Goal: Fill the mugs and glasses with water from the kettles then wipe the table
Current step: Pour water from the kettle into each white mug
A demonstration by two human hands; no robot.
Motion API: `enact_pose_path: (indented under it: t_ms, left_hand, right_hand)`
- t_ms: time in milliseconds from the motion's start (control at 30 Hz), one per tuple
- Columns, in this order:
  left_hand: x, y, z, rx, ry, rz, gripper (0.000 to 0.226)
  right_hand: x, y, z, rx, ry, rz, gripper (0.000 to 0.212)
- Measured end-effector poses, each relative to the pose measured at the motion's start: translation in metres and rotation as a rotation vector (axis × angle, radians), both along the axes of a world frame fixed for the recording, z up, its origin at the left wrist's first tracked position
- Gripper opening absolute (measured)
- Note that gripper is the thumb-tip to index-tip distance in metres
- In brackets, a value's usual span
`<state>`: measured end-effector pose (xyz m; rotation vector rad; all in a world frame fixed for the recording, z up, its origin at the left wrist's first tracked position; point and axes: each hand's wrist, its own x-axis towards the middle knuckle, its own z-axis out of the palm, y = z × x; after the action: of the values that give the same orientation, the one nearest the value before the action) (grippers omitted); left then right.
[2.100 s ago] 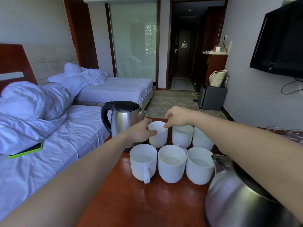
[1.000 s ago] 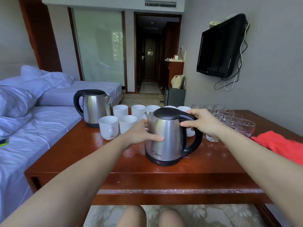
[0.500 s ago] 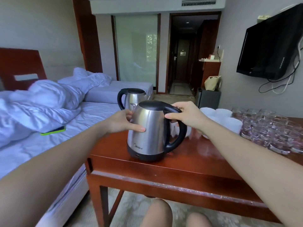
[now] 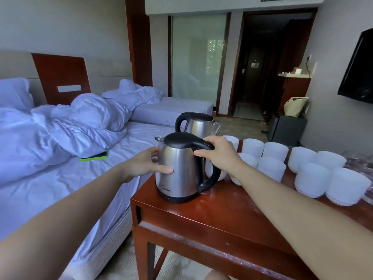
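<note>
The bed [image 4: 60, 168], all rumpled white linen, fills the space out to the left of the left hand [image 4: 143, 164]. Under both hands is the counter [image 4: 212, 217], glossy red-brown wood with a squared edge, its corner towards me. The near kettle [image 4: 177, 172] stands upright on that corner between the two hands. It is brushed steel, narrowing upward, with a black plastic lid, base and looped handle. The left hand lies open against the steel flank, thumb straight across the front. The right hand [image 4: 219, 154] is wrapped over the top of the handle, gripping it. As I judge it, the pour turns on this: the spout points away and leftward, past the left hand, while the mugs [image 4: 272, 168] sit to the right of the right hand and just beyond it. So the kettle has to be lifted and swung round toward them, and the right hand is the nearer one for that. A second kettle [image 4: 198, 123] of the same look stands just beyond the right hand, its handle to the left. The mugs are white, glazed and straight-walled, packed close in rows; I cannot tell which hold water. Farther right, at the frame's edge, the glasses [image 4: 359, 157] are a clear blur. Smallest, a phone [image 4: 94, 156] in a green case lies on the bed, left of the left hand.
</note>
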<state>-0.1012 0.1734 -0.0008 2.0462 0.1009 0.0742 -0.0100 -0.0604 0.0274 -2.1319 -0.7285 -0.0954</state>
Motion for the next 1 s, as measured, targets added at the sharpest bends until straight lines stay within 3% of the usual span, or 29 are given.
enact_pose_path:
  t_ms: [100,300,433,533,633,667,733,900,1000]
  left_hand:
    - [0.01,0.009,-0.002,0.015,0.001,-0.018,0.052]
    - [0.03,0.021,-0.007,0.011,-0.036,0.181,0.089]
    - [0.042,0.024,-0.017,-0.003,-0.153,0.237,0.072]
    - [0.049,0.027,-0.018,-0.099,-0.179,0.268,0.052]
    - [0.053,0.027,-0.013,-0.216,-0.142,0.281,0.038]
    - [0.054,0.026,-0.012,-0.23,-0.125,0.273,0.04]
    - [0.053,0.024,-0.01,-0.227,-0.096,0.255,0.047]
    - [0.053,0.019,-0.006,-0.308,-0.114,0.211,0.029]
    - [0.055,0.015,-0.001,-0.355,-0.135,0.188,0.033]
  right_hand:
    - [0.008,0.011,-0.001,-0.017,-0.013,-0.031,0.021]
    - [0.017,0.037,-0.003,-0.046,-0.047,-0.149,0.022]
    - [0.017,0.046,-0.003,0.049,-0.004,-0.146,0.02]
    - [0.02,0.044,-0.007,0.232,0.13,-0.067,0.045]
    - [0.032,0.043,-0.013,0.337,0.218,-0.098,0.019]
    - [0.04,0.044,-0.017,0.321,0.225,-0.104,0.019]
    - [0.046,0.049,-0.022,0.242,0.293,-0.04,0.038]
    - [0.048,0.059,-0.04,0.202,0.354,-0.01,0.062]
    - [0.041,0.052,-0.043,0.236,0.338,-0.079,0.056]
